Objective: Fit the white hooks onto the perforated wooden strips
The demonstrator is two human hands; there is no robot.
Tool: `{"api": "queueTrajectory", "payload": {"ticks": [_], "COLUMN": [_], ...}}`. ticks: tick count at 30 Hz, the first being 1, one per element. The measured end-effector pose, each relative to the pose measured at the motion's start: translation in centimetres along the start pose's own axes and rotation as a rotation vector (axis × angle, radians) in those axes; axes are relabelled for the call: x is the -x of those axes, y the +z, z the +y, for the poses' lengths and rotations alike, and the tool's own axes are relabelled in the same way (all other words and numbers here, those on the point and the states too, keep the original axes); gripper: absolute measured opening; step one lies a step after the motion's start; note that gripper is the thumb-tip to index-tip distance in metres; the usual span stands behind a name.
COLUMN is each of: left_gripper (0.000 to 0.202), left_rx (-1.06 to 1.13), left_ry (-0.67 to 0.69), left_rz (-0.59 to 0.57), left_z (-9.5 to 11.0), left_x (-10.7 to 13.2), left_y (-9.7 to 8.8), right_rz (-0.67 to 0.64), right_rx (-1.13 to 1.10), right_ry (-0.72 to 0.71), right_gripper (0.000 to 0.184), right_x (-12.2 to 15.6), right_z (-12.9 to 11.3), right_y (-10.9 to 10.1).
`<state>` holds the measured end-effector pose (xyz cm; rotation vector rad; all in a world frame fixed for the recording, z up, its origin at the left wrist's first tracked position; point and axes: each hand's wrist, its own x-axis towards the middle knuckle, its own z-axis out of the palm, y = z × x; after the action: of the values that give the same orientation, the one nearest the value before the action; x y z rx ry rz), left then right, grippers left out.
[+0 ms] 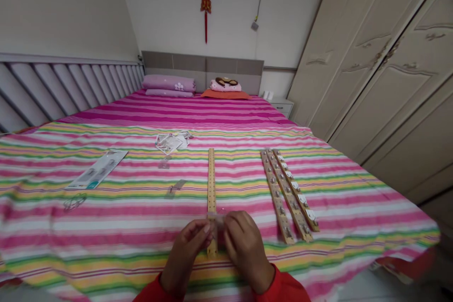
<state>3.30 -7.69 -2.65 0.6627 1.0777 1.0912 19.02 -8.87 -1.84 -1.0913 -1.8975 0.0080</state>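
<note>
A narrow wooden strip with rows of small holes [211,179] lies lengthwise on the striped cloth, its near end between my hands. My right hand [246,243] is closed at the right of the strip, pinching a small clear plastic piece [220,219] that spans over the wood. On the left side, my left hand [189,250] has thumb and fingertips pressed together by the strip; what they hold, if anything, is too small to make out. Left of the strip lie small clear pieces, one with a metal bit [174,188] and another farther off [164,163].
Three wooden strips carrying small metal and white pieces [278,191] lie to the right. At left are a flat packaging card [98,170] and a thin wire tangle [74,202]. A pile of white cards [172,142] lies farther back. Pillows [169,83] rest against the headboard.
</note>
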Motion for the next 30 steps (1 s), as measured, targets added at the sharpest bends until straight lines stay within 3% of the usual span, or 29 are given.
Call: {"api": "queueTrajectory", "payload": {"ticks": [5, 11, 18, 21, 24, 30], "left_gripper": [0.043, 0.039, 0.033, 0.037, 0.035, 0.029], "left_rx": [0.046, 0.135, 0.242, 0.093, -0.131, -0.283], "left_ry": [-0.049, -0.076, -0.097, -0.080, -0.071, -0.018], "left_rz": [-0.028, -0.070, -0.174, -0.282, -0.361, -0.381], "left_z": [-0.8, -0.8, -0.6, -1.2, -1.3, 0.3], "left_x": [0.3, 0.6, 0.6, 0.3, 0.2, 0.6], "left_y": [0.8, 0.8, 0.8, 0.3, -0.2, -0.5], "right_rz": [-0.033, -0.067, -0.181, -0.248, -0.235, -0.199], "right_rx": [0.126, 0.043, -0.316, -0.477, -0.652, -0.892], "right_ry": [-0.200, -0.218, -0.002, 0.080, 0.273, 0.646], "right_gripper": [0.017, 0.022, 0.032, 0.033, 0.028, 0.022], "right_x": [-0.2, -0.2, -0.9, -1.3, -1.6, -0.9], "right_z": [-1.2, -1.9, -2.1, -2.0, -1.6, -0.5], "right_y": [0.7, 0.4, -1.0, -1.3, -1.1, 0.2]}}
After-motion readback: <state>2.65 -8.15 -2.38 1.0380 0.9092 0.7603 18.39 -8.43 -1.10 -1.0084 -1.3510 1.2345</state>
